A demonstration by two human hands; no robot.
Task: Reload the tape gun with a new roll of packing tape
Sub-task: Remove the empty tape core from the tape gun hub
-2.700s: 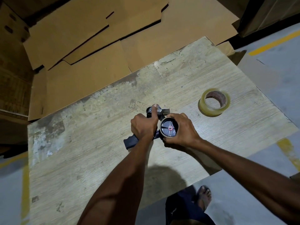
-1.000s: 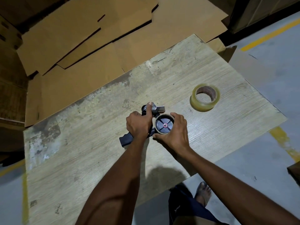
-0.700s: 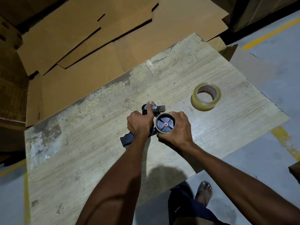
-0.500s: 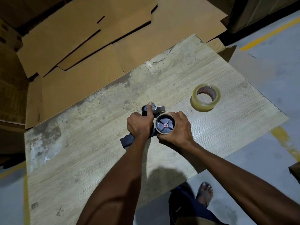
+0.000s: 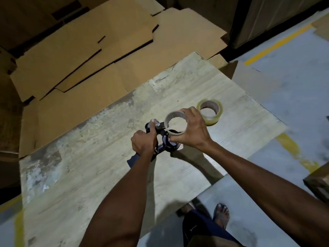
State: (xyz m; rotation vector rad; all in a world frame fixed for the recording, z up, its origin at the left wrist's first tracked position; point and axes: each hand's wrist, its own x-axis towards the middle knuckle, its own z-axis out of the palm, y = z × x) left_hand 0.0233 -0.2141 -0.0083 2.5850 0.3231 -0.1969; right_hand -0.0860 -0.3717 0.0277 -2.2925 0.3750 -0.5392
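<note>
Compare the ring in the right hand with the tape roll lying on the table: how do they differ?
The ring is a thin, pale, bare band; the tape roll has a thick, glossy, yellowish wall. The ring is held by the right hand above the tape gun, tilted; the tape roll lies flat on the table, untouched. Both are round, with an open middle.

Core off spool
Right hand (image 5: pixel 193 130) has lifted the empty pale cardboard tape core (image 5: pixel 175 124) off the black tape gun's (image 5: pixel 160 139) spool, now above it.
</note>
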